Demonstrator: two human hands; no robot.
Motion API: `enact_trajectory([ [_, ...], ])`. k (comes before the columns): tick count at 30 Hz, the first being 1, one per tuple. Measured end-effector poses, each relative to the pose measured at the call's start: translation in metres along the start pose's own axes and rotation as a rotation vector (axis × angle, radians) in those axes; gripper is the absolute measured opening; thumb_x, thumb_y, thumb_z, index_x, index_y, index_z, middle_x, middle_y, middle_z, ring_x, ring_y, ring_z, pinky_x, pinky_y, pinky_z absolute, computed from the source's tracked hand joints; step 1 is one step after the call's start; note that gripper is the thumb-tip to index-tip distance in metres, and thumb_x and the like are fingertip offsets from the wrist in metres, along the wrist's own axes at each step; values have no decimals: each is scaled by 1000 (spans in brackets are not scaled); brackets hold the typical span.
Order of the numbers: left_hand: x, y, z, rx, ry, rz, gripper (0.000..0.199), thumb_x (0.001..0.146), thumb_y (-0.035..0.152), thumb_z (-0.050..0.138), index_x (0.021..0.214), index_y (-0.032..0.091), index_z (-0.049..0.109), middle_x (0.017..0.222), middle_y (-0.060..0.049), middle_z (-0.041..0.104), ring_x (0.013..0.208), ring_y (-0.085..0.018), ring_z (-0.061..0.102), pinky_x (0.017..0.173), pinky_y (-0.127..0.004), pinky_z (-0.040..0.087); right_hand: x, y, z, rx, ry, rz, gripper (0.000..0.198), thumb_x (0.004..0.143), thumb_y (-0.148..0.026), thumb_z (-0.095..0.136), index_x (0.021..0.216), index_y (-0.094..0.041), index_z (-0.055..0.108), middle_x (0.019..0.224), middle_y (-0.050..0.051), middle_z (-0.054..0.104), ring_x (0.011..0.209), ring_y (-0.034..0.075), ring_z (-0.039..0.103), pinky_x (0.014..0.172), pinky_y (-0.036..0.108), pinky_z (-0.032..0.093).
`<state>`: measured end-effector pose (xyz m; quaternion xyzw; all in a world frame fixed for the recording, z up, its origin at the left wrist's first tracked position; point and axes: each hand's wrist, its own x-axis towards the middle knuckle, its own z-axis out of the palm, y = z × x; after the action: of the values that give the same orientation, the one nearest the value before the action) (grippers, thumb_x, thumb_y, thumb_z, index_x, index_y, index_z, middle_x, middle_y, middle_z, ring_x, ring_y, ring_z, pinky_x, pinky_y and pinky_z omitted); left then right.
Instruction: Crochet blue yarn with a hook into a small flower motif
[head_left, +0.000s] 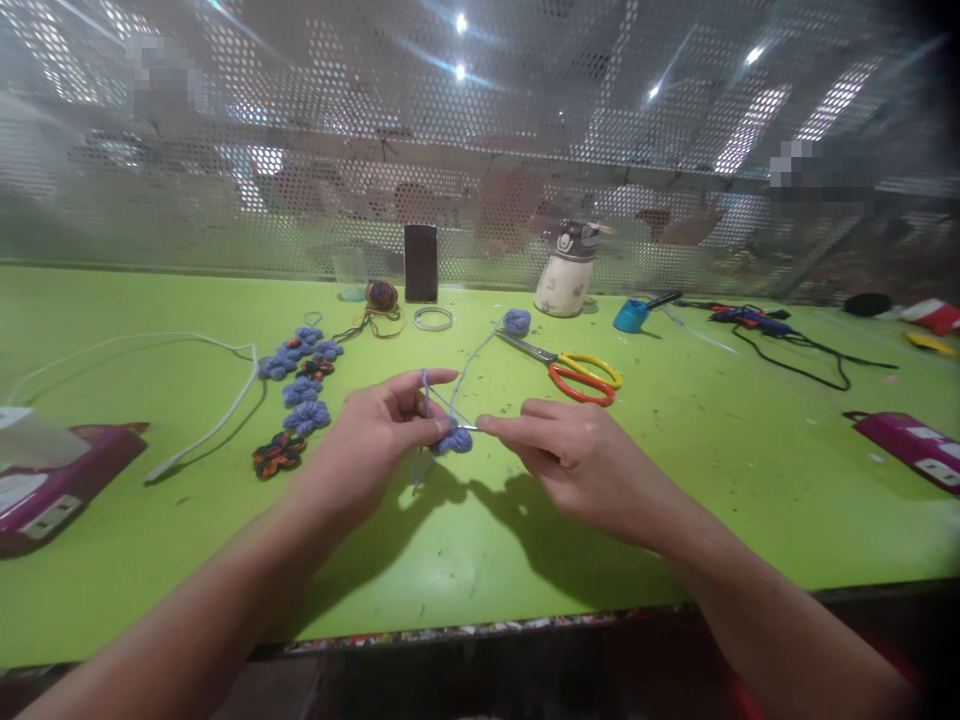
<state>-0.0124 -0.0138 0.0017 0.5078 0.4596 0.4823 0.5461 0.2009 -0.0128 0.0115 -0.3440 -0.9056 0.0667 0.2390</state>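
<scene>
My left hand [401, 420] pinches a small piece of blue-purple crochet work [454, 440] between thumb and fingers. Its index finger is stretched out with a strand of the yarn looped over it. In my right hand [562, 445] is a thin metal crochet hook [470, 428], whose tip end reaches into the work. The handle is mostly hidden by my fingers. A blue yarn strand [471, 362] runs from the work back to a small blue yarn ball [516, 321]. Scissors [574, 375] with one yellow and one red handle lie behind my right hand.
Left of my hands lie several crocheted flowers [306, 417], blue and dark multicoloured. Farther back are a multicoloured yarn ball [382, 295], a phone [421, 263], a ring [433, 319], a bottle [564, 275] and a blue pot [631, 316]. Purple power strips [82, 490] sit at both sides.
</scene>
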Motion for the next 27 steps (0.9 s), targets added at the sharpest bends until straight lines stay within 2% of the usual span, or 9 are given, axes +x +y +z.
enact_trajectory([
  [12,-1,0,1,0,6,5,48,72,17,75,119,16,65,72,3,63,69,-14,55,71,-30,42,1,-4,1,-30,-5,16,40,88,-4,49,118,-18,72,72,5,60,61,13,49,56,26,28],
  [23,-1,-1,4,145,24,48,49,74,21,73,122,17,62,72,3,60,68,-15,54,67,-30,42,-3,-9,9,-236,6,9,43,85,-3,47,117,-18,71,72,6,60,56,14,41,54,30,18],
  [27,-2,-2,7,252,56,127,48,76,20,69,123,14,60,71,2,61,67,-16,56,68,-31,45,-2,-11,12,-241,7,50,46,82,-2,47,118,-17,71,72,6,60,56,15,40,54,30,19],
])
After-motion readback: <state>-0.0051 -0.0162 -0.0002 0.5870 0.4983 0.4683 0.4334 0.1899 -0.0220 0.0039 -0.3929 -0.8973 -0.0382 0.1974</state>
